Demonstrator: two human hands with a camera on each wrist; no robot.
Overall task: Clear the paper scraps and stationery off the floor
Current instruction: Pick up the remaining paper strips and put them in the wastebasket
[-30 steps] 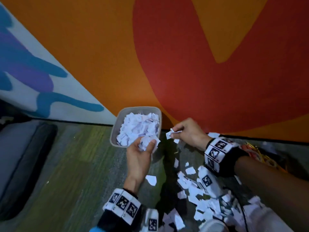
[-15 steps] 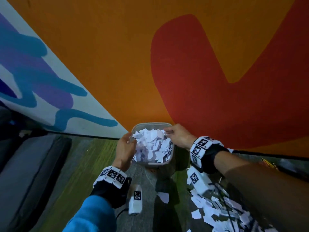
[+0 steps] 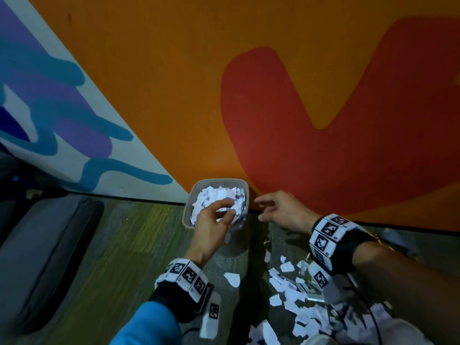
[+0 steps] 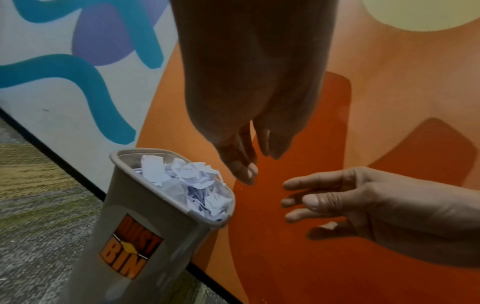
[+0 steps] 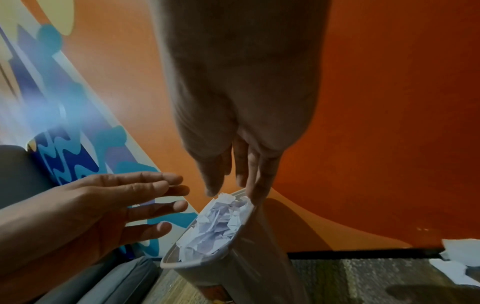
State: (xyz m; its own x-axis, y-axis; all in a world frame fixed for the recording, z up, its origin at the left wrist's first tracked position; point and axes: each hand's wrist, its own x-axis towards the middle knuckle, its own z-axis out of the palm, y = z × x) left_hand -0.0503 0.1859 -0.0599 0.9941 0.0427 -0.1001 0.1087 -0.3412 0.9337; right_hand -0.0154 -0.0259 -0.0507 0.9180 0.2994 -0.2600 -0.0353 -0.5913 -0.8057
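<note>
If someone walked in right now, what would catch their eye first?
A grey dust bin heaped with white paper scraps stands against the orange and red wall. Both open hands, the left hand and the right hand, hover beside its rim. More loose scraps litter the floor at right.

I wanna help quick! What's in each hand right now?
Left hand: open, holding nothing, over the bin.
Right hand: open, holding nothing.

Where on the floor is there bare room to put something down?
The green carpet left of the bin, up to the grey cushion, is bare. Right of the bin, under the right hand, paper scraps crowd the floor.
</note>
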